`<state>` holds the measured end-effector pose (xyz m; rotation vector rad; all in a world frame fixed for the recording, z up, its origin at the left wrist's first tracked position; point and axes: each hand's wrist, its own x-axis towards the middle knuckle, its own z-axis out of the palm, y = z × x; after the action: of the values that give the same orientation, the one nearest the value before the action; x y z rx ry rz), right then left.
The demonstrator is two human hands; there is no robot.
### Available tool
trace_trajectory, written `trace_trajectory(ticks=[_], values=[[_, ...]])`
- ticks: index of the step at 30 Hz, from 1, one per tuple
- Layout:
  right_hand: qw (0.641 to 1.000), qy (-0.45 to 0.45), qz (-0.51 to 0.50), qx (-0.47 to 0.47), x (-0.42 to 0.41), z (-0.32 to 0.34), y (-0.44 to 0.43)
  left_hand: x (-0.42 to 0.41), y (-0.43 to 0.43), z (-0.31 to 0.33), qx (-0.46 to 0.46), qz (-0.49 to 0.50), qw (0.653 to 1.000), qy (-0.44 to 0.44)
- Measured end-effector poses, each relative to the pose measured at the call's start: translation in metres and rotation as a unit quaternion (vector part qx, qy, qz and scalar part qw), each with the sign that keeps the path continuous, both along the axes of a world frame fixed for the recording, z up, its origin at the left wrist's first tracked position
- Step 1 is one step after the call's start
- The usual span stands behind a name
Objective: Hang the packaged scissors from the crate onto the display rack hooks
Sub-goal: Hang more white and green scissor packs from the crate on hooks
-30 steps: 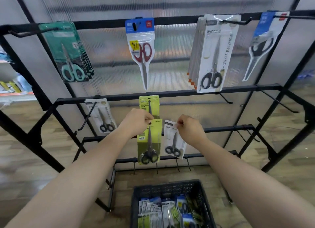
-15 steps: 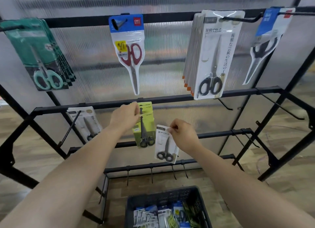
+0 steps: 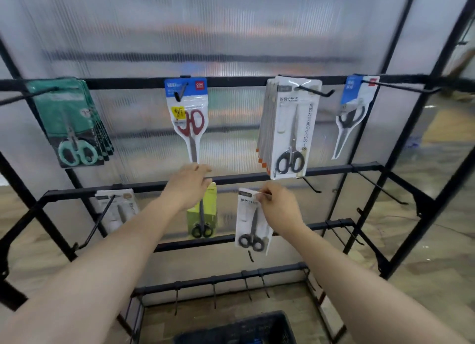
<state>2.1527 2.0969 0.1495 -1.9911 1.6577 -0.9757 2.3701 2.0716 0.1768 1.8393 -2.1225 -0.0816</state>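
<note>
Two arms in shot: left forearm (image 3: 102,266) at lower left, right forearm (image 3: 359,279) at lower right, both bare to the frame edge. Left hand (image 3: 189,186) and right hand (image 3: 280,208) bare too, wrists slim.

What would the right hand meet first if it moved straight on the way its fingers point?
Probably the second rail, just up-left of the white pack the right hand pinches. Depth is unclear, so it might reach the green pack instead.
</note>
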Motion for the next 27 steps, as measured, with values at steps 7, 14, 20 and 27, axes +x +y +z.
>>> trace_trajectory(ticks=[7, 14, 20, 27], values=[[0.980, -0.071, -0.016, -0.184, -0.028, 0.085, 0.011, -0.080, 0.035, 0.082, -0.034, -0.240, 0.969, 0.056], [0.943, -0.166, -0.016, -0.288, -0.069, 0.134, 0.009, -0.129, 0.027, 0.134, -0.165, -0.243, 0.935, 0.200], [0.954, -0.159, 0.013, -0.254, -0.096, 0.104, 0.006, -0.150, 0.017, 0.153, -0.206, -0.252, 0.918, 0.228], [0.954, -0.179, 0.041, -0.237, -0.100, 0.089, -0.003, -0.157, 0.011, 0.142, -0.248, -0.249, 0.918, 0.186]])
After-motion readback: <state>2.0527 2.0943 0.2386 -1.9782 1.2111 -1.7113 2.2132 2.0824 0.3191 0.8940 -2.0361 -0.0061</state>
